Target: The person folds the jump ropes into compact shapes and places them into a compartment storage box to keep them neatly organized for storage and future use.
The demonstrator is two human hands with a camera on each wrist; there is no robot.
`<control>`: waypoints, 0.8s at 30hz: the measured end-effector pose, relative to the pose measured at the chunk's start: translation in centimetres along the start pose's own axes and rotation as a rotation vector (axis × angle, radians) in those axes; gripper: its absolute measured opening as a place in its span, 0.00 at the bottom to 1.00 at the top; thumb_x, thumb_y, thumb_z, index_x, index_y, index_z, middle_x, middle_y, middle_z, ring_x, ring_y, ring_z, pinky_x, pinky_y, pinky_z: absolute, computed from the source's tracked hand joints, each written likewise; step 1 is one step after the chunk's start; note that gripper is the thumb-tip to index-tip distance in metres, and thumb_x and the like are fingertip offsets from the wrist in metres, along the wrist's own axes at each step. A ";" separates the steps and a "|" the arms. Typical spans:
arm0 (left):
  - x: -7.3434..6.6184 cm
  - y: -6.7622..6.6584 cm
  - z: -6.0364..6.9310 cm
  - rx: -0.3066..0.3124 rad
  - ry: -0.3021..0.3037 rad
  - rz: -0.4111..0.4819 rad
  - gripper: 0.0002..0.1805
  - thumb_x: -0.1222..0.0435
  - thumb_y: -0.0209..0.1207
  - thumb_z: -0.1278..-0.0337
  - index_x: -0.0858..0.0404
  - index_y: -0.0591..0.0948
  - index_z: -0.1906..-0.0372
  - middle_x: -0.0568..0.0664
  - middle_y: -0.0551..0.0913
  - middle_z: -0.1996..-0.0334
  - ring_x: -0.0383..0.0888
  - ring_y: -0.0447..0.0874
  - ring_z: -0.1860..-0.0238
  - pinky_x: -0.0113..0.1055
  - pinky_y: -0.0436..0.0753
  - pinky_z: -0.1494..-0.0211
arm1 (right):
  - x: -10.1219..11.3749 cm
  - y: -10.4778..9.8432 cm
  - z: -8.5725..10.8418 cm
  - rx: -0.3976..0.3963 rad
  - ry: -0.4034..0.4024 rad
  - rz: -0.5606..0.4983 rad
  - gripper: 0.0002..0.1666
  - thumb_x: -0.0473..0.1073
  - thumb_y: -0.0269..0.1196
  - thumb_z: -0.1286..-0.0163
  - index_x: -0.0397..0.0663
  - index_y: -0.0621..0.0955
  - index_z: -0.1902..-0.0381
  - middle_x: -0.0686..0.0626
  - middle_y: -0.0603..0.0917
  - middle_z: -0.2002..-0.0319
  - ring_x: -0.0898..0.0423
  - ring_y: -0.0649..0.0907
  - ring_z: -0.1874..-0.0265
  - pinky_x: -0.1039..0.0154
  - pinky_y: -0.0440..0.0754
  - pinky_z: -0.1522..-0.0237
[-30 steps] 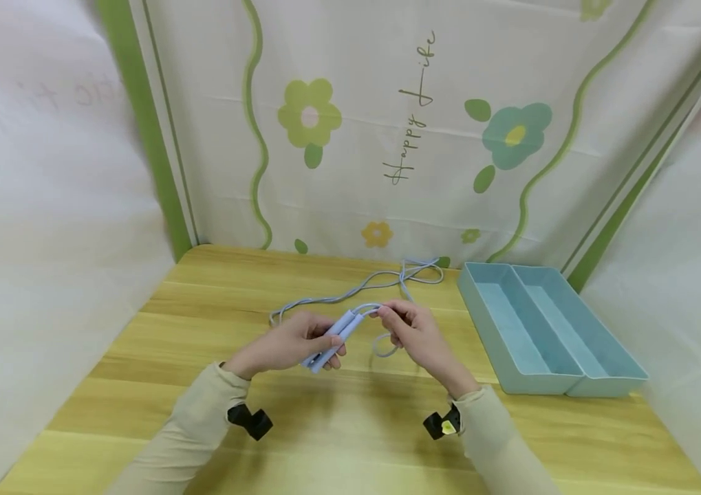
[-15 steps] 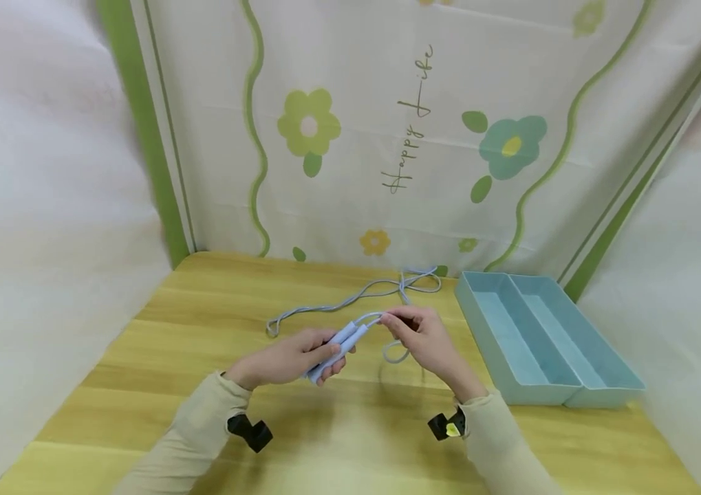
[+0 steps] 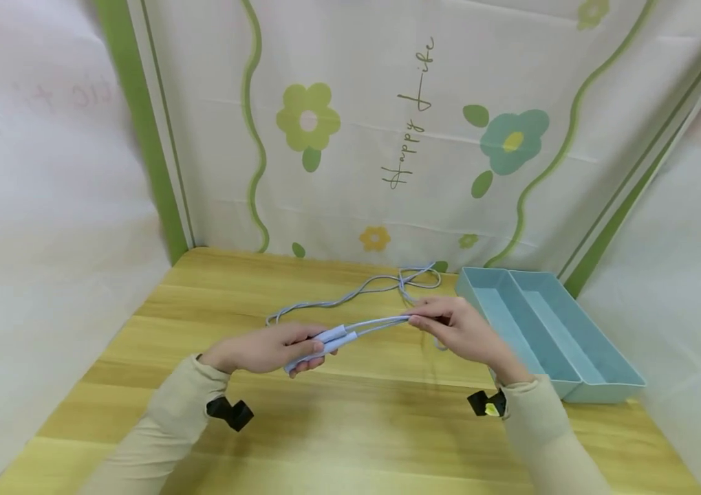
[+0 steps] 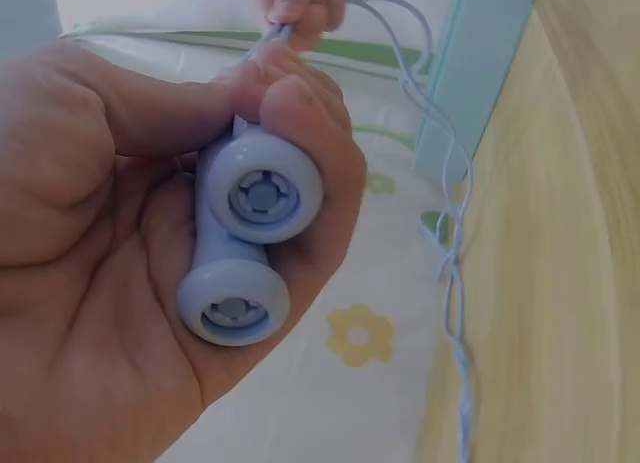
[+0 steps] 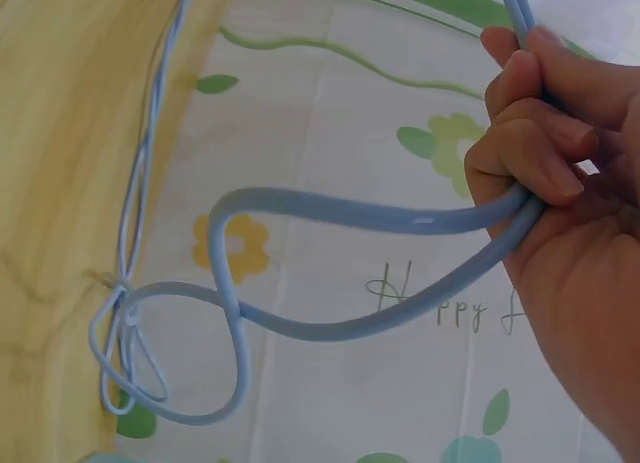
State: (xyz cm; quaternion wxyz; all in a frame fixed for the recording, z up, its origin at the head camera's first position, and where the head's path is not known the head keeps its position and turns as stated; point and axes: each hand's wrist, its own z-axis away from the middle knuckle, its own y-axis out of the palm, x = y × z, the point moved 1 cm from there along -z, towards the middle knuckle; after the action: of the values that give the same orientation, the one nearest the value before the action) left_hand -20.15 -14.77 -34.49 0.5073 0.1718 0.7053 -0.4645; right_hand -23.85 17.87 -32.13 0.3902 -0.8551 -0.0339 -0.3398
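Left hand (image 3: 263, 348) observed closed around two handles (image 3: 333, 336), right hand (image 3: 464, 331) with curled fingers gripping the cord (image 5: 340, 206), part of which lies on the table (image 3: 350, 440).

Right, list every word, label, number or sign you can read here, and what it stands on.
"Happy Life", script on the back curtain.
"Happy", same curtain in the right wrist view; the rest is mostly hidden by the right hand.
Faint letters on the left sheet: too blurred to read.
Blue handles and trays: none I can make out.
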 end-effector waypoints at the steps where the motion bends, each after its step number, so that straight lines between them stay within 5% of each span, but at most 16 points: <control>1: -0.1 -0.1 -0.1 0.001 -0.001 -0.010 0.11 0.64 0.41 0.20 0.60 0.74 0.52 0.51 0.73 0.72 0.41 0.69 0.75 0.31 0.73 0.72 | 0.0 -0.3 0.0 -0.008 -0.020 0.011 0.13 0.23 0.61 0.34 0.36 0.87 0.55 0.55 0.75 0.75 0.61 0.66 0.85 0.67 0.66 0.84; 10: -0.1 -0.2 0.4 -0.069 -0.023 -0.038 0.09 0.65 0.43 0.21 0.61 0.75 0.56 0.52 0.74 0.73 0.43 0.69 0.75 0.32 0.72 0.72 | -0.1 -1.9 -0.2 -0.045 -0.018 0.140 0.12 0.24 0.63 0.35 0.40 0.88 0.59 0.56 0.79 0.69 0.61 0.68 0.82 0.68 0.68 0.80; 17: 0.0 -0.3 0.6 -0.164 0.028 0.016 0.11 0.63 0.42 0.21 0.63 0.75 0.54 0.63 0.75 0.68 0.44 0.71 0.74 0.33 0.75 0.72 | 2.7 -1.4 -0.5 -0.184 0.019 0.153 0.11 0.21 0.61 0.36 0.35 0.87 0.61 0.50 0.78 0.71 0.60 0.66 0.85 0.68 0.66 0.83; 24: -0.5 -0.5 1.0 -0.284 0.096 0.124 0.13 0.66 0.42 0.21 0.69 0.74 0.48 0.60 0.74 0.68 0.44 0.71 0.72 0.35 0.76 0.71 | -0.9 -1.0 0.8 -0.213 0.052 0.141 0.12 0.23 0.61 0.34 0.37 0.86 0.58 0.47 0.81 0.67 0.61 0.67 0.85 0.68 0.66 0.84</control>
State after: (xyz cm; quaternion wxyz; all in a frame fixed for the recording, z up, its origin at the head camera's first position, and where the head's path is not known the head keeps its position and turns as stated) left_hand -19.77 -15.72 -33.87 0.5199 0.1634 0.7754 -0.3191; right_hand -24.47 19.26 -32.42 0.3207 -0.8829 0.0728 -0.3353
